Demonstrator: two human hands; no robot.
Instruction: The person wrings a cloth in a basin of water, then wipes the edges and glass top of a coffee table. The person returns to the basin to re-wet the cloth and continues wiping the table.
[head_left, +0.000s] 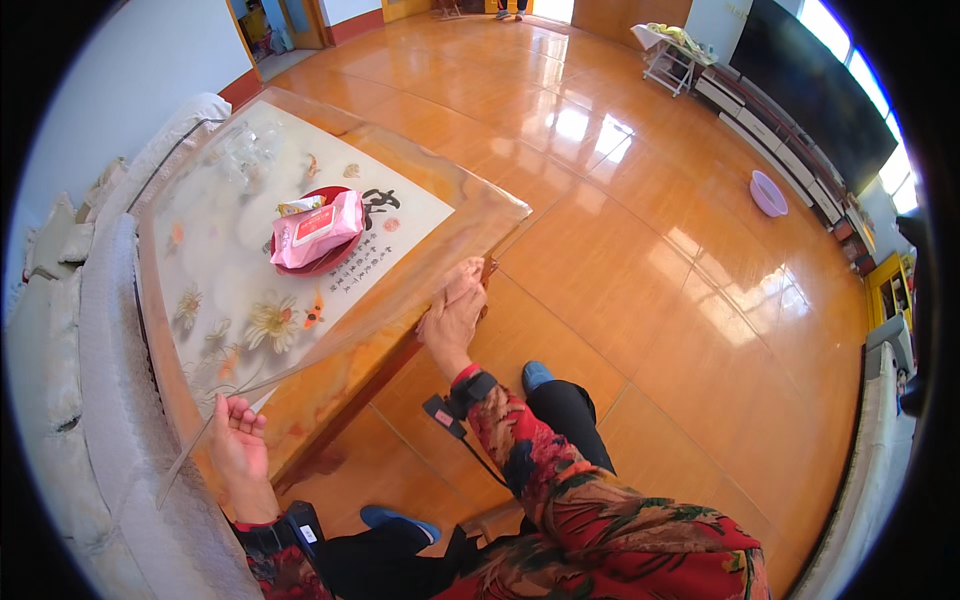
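A low coffee table (405, 300) with a brown marbled border and a printed top of fish and flowers stands before me. Over its top lies a clear plastic sheet (300, 375), its near edge raised by the left corner. That raised edge is pinched in my left hand (241, 442), palm up. My right hand (452, 311) touches the table's near edge toward the right corner, fingers bent; whether it grips the edge or the sheet is unclear. On the printed top sits a red plate (330, 264), bearing a pink wipes pack (319, 229) and a small wrapped item (301, 205).
A sofa with a pale cover (112, 375) runs along the table's left side. Crumpled clear plastic (247, 154) lies at the table's far end. A lilac basin (768, 193) stands on the glossy tiled floor, near the TV cabinet (780, 142). Another person's feet (511, 15) show far off.
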